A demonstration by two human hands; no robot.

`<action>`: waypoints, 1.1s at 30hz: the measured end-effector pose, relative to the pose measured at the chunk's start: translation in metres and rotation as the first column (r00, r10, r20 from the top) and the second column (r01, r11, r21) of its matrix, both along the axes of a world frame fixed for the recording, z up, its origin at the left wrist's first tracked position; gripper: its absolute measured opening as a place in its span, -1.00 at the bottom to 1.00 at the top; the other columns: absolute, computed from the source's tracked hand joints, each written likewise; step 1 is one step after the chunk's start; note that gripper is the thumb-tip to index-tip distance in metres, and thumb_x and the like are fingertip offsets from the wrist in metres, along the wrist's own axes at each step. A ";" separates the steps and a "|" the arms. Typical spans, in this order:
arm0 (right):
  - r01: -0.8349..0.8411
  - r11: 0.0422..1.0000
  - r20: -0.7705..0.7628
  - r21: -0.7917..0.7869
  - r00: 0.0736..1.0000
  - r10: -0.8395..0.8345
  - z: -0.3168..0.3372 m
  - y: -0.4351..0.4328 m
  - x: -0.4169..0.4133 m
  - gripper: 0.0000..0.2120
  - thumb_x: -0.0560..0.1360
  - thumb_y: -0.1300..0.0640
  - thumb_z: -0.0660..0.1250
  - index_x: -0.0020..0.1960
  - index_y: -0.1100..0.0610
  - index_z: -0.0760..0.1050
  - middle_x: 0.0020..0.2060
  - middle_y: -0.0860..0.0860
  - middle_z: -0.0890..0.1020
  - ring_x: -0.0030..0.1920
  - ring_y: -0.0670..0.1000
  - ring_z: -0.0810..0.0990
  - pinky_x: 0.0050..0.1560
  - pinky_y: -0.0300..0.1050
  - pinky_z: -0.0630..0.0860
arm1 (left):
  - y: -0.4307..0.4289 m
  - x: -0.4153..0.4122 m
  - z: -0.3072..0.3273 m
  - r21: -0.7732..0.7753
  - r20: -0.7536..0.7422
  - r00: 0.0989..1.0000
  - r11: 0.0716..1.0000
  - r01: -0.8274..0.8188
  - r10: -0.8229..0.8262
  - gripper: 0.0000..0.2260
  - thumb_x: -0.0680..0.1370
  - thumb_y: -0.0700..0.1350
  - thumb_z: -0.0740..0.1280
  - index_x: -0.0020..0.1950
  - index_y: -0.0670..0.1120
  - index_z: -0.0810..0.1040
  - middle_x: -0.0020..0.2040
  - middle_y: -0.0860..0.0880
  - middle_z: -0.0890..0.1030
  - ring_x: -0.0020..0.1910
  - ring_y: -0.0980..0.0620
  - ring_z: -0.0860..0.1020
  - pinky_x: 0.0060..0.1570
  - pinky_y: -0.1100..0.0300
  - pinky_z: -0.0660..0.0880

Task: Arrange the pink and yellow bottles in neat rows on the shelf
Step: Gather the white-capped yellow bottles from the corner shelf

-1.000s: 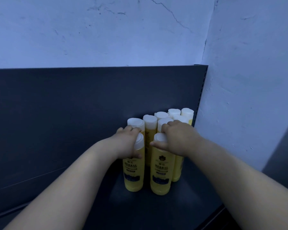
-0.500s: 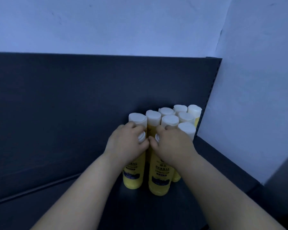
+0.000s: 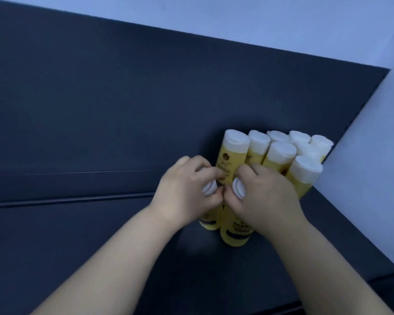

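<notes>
L hand (image 3: 187, 189) & R hand (image 3: 264, 196) each grip a front bottle, rt corner of shelf (image 3: 100, 246).
L fingers curl round ribbed white cap of L bottle (image 3: 208, 223); R likewise on R bottle (image 3: 237, 236), thumbs nearly meeting. Smooth yellow plastic cylinders, upright on dark matte shelf, just in front of pack (image 3: 280, 155) of same, by pale wall (image 3: 362, 178).

Dim bluish light, soft motion blur, tilted wide-angle view.
</notes>
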State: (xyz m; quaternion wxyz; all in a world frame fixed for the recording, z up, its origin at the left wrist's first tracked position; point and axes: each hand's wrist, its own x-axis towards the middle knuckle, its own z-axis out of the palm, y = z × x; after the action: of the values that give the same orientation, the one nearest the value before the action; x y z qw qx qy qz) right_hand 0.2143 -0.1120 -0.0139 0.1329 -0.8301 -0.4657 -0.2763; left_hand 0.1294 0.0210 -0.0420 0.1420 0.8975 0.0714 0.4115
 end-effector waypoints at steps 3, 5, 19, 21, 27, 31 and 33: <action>-0.112 0.991 -0.042 0.068 0.992 0.115 0.003 0.025 -0.054 -0.69 0.33 -0.15 0.18 -0.28 0.08 0.50 -0.43 -0.01 0.51 -0.44 0.04 0.49 -0.50 -0.20 0.32 | 0.021 -0.063 -0.003 -0.014 0.107 0.994 1.000 -0.016 0.018 -0.85 0.39 -0.03 0.34 -0.15 -0.02 0.69 -0.23 0.01 0.58 -0.29 -0.01 0.51 -0.36 0.14 0.49; -0.183 0.975 -0.087 0.127 0.977 0.195 0.005 0.050 -0.100 -0.68 0.33 -0.18 0.18 -0.25 0.05 0.52 -0.41 -0.04 0.52 -0.43 0.01 0.50 -0.51 -0.16 0.40 | 0.043 -0.115 0.002 0.025 0.146 0.988 0.999 -0.046 0.041 -0.87 0.40 -0.05 0.35 -0.17 -0.03 0.69 -0.24 0.01 0.58 -0.30 -0.02 0.52 -0.35 0.13 0.49; -0.502 0.815 -0.046 0.290 0.843 0.535 -0.015 0.262 -0.398 -0.83 0.29 -0.02 0.26 -0.34 0.09 0.48 -0.43 -0.05 0.45 -0.39 0.02 0.39 -0.54 -0.10 0.36 | 0.207 -0.469 0.027 0.222 -0.162 0.959 0.955 -0.195 0.234 -0.73 0.36 -0.08 0.29 0.00 -0.03 0.68 -0.22 0.05 0.59 -0.30 0.01 0.51 -0.30 0.17 0.49; -0.483 0.829 -0.074 0.281 0.850 0.521 -0.015 0.288 -0.412 -0.80 0.30 -0.06 0.24 -0.32 0.06 0.49 -0.43 -0.06 0.46 -0.39 0.02 0.41 -0.52 -0.16 0.36 | 0.224 -0.493 0.026 0.152 -0.138 0.957 0.960 -0.236 0.257 -0.71 0.36 -0.08 0.30 0.04 -0.03 0.65 -0.17 0.08 0.59 -0.22 0.07 0.51 -0.18 0.19 0.48; -0.513 0.854 -0.170 0.091 0.837 0.521 -0.005 0.346 -0.416 -0.74 0.47 -0.12 0.20 -0.02 0.04 0.49 -0.15 -0.04 0.54 -0.06 0.04 0.48 -0.22 -0.14 0.32 | 0.246 -0.509 0.016 0.029 -0.017 0.939 0.939 -0.343 0.344 -0.79 0.36 -0.08 0.30 -0.04 -0.04 0.62 -0.16 0.15 0.58 -0.14 0.14 0.52 -0.10 0.23 0.45; -0.519 0.839 -0.088 0.166 0.839 0.537 -0.012 0.370 -0.411 -0.79 0.33 -0.09 0.31 -0.25 0.06 0.52 -0.38 -0.03 0.54 -0.32 0.06 0.53 -0.42 -0.20 0.28 | 0.259 -0.484 0.016 0.066 0.005 0.933 0.931 -0.359 0.360 -0.89 0.34 -0.13 0.33 -0.21 -0.11 0.61 -0.20 0.07 0.61 -0.19 0.09 0.53 -0.13 0.24 0.45; -0.497 0.841 -0.075 0.214 0.850 0.522 -0.015 0.381 -0.410 -0.80 0.25 -0.09 0.34 -0.33 0.04 0.51 -0.45 -0.04 0.51 -0.40 0.05 0.51 -0.47 -0.24 0.25 | 0.271 -0.477 0.016 0.078 0.005 0.923 0.920 -0.383 0.384 -0.92 0.33 -0.15 0.33 -0.25 -0.12 0.59 -0.22 0.04 0.61 -0.20 0.06 0.53 -0.15 0.22 0.46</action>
State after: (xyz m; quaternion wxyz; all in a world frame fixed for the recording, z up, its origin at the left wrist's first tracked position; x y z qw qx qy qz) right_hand -0.1955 0.2690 -0.0291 0.3086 -0.6762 -0.6322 -0.2186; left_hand -0.3474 0.2915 -0.0256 0.0236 0.8731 0.2303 0.4291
